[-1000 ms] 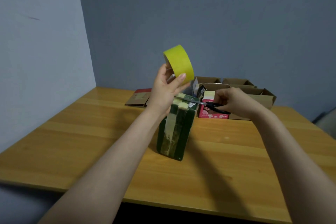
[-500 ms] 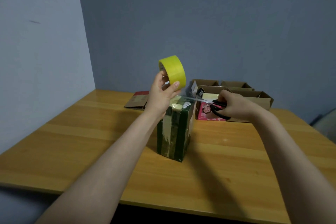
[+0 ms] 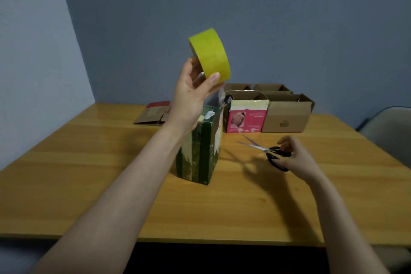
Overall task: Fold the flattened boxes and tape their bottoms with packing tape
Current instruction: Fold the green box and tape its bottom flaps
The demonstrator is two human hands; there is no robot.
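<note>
My left hand (image 3: 191, 95) grips the yellow tape roll (image 3: 211, 55), thumb on its outer face and the other fingers through the core, and holds it raised above the green box (image 3: 200, 147). My right hand (image 3: 295, 158) curls round the black handles of the scissors (image 3: 266, 151); their blades are parted, low over the desk (image 3: 89, 184) just right of that box. The green box stands upright near the desk's middle with its closed end up and pale tape running over the top and down one side. No tape joins roll and box, so I judge this one cut free and nearly done. Along the far edge stand several opened boxes (image 3: 287, 113), which look finished. Left of them, flat boxes (image 3: 153, 113) lie unfolded, so folding and taping remain.
</note>
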